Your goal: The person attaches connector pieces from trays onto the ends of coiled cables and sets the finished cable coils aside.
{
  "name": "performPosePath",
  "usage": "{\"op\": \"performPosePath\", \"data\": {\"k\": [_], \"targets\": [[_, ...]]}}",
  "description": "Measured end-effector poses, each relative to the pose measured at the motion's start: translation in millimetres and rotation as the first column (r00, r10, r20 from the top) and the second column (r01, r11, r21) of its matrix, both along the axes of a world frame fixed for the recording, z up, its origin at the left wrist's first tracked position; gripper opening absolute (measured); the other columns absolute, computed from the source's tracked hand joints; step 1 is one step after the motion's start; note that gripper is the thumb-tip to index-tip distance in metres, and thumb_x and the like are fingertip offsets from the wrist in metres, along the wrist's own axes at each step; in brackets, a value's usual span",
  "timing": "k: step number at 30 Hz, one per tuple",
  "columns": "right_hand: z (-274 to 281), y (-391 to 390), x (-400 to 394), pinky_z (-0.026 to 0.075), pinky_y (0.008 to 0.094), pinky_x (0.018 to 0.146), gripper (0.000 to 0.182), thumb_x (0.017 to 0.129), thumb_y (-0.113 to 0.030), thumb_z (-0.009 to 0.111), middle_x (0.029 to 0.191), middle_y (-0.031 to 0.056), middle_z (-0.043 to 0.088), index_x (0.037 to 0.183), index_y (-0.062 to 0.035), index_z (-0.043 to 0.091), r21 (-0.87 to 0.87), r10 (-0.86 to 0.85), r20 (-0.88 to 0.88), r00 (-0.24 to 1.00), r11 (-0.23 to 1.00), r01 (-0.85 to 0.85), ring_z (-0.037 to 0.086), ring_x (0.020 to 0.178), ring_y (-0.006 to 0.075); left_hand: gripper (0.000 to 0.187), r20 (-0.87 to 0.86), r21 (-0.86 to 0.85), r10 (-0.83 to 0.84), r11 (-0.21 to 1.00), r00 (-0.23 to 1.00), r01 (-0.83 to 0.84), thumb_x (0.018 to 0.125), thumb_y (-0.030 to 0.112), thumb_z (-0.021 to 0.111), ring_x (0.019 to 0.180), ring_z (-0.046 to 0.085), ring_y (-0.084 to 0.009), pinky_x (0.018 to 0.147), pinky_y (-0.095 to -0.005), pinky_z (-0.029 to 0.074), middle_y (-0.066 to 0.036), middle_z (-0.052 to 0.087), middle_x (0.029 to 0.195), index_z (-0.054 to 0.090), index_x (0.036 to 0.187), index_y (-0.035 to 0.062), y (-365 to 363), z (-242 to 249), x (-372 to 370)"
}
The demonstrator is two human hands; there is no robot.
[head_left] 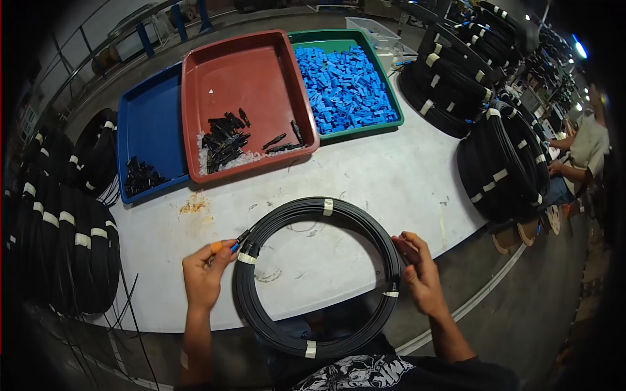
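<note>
A black cable coil (243, 293), bound with several pale tape bands, lies in front of me, its near side reaching past the table's front edge. At its upper left, my left hand (205, 274) pinches a cable end with a small blue connector (235, 247); an orange wrap (216, 247) is on one finger. My right hand (425, 279) is beside the coil's outer right side, fingers loosely bent and thumb apart. Nothing shows between them, and whether the fingertips touch the coil is hard to see. A dark cable fitting (394, 285) sits on the coil near that thumb.
On the white table (424, 189) stand a blue tray (150, 104) and a red tray (244, 65) with black parts, plus a green tray (399, 124) of blue clips (345, 85). Coil stacks flank both sides (72, 254), (502, 163). A person (587, 146) is at far right.
</note>
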State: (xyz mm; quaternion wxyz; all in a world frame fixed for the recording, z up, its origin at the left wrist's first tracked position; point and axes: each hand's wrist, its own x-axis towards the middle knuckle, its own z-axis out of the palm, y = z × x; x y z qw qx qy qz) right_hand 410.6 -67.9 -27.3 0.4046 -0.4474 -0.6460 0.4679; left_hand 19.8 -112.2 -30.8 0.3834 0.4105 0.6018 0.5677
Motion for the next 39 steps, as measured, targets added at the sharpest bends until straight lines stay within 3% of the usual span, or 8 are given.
{"op": "performPosePath", "data": {"k": [5,12,17,23,30,32,34,39], "targets": [[-10.8,-27.3,-19.0,0.010,0.0546,0.123,0.076,0.097,-0.051,0.060,0.145,0.0237,0.052,0.148,0.0014,0.039,0.147,-0.123,0.200,0.972,0.985,0.095,0.036,0.147,0.0402,0.064,-0.010,0.034,-0.034,0.999,0.999,0.034,0.092,0.023,0.077,0.123,0.060,-0.0266,0.107,-0.0347,0.044,-0.024,0.062,0.129,0.051,0.138,-0.0136,-23.8,3.1,31.7],[-20.3,-50.3,-37.5,0.005,0.0548,0.123,0.082,0.099,-0.054,0.056,0.153,0.0267,0.041,0.151,0.0048,0.033,0.161,-0.216,0.096,0.972,0.967,0.199,0.029,0.150,0.0406,0.076,-0.152,0.121,0.036,0.992,0.988,-0.018,0.090,0.026,0.077,0.114,0.062,-0.0240,0.102,-0.0329,0.045,-0.023,0.064,0.123,0.041,0.145,-0.0132,-28.5,5.7,62.9],[-21.6,-62.5,-56.0,0.014,0.0401,0.123,0.074,0.100,-0.028,0.061,0.160,0.0261,0.026,0.154,0.0068,0.024,0.074,-0.265,-0.076,0.961,0.960,0.271,0.018,0.153,0.0364,0.072,-0.108,0.104,0.077,0.992,0.991,-0.065,0.091,0.017,0.072,0.102,0.060,-0.0181,0.094,-0.0283,0.046,-0.017,0.065,0.118,0.039,0.148,-0.0119,-27.6,1.3,70.8],[-24.1,-67.2,-65.4,0.017,0.0452,0.123,0.069,0.095,-0.011,0.063,0.158,0.0286,0.031,0.153,0.0056,0.029,0.087,-0.363,-0.078,0.928,0.925,0.369,0.022,0.152,0.0412,0.068,-0.037,0.094,0.070,0.993,0.997,-0.066,0.092,0.009,0.068,0.121,0.056,-0.0217,0.108,-0.0314,0.039,-0.018,0.058,0.134,0.036,0.149,-0.0116,-28.3,-0.3,67.4],[-5.1,-70.7,-68.2,0.022,0.0437,0.122,0.064,0.091,-0.005,0.063,0.155,0.0255,0.036,0.148,0.0053,0.037,-0.047,-0.424,-0.078,0.902,0.905,0.422,0.031,0.147,0.0378,0.077,0.032,0.044,0.055,0.997,0.998,-0.057,0.082,0.000,0.067,0.131,0.052,-0.0268,0.113,-0.0366,0.035,-0.022,0.050,0.145,0.035,0.151,-0.0108,-29.6,4.3,65.0],[-0.1,-70.6,-73.1,0.026,0.0449,0.119,0.060,0.088,0.002,0.060,0.151,0.0252,0.042,0.144,0.0058,0.040,-0.022,-0.468,-0.017,0.883,0.883,0.468,0.037,0.143,0.0383,0.065,-0.137,-0.001,0.066,0.998,0.988,-0.067,0.089,0.000,0.071,0.118,0.060,-0.0241,0.098,-0.0377,0.051,-0.018,0.052,0.146,0.046,0.148,-0.0006,-35.3,17.3,76.9],[0.5,-70.5,-70.6,0.028,0.0408,0.118,0.061,0.089,0.000,0.060,0.153,0.0224,0.041,0.146,0.0061,0.040,0.038,-0.456,0.090,0.886,0.890,0.454,0.039,0.142,0.0333,0.074,0.096,-0.070,0.111,0.992,0.989,-0.104,0.087,-0.007,0.070,0.122,0.057,-0.0253,0.102,-0.0378,0.048,-0.018,0.046,0.151,0.035,0.152,-0.0079,-39.7,11.2,72.0],[28.1,-66.4,-64.8,0.026,0.0455,0.118,0.056,0.096,-0.009,0.057,0.150,0.0217,0.042,0.149,-0.0019,0.041,0.061,-0.494,0.126,0.860,0.869,0.490,0.038,0.140,0.0388,0.076,0.145,-0.264,0.092,0.963,0.985,-0.051,0.087,-0.013,0.062,0.131,0.050,-0.0264,0.107,-0.0348,0.043,-0.018,0.044,0.153,0.031,0.155,-0.0058,-24.7,45.8,82.2]]}}
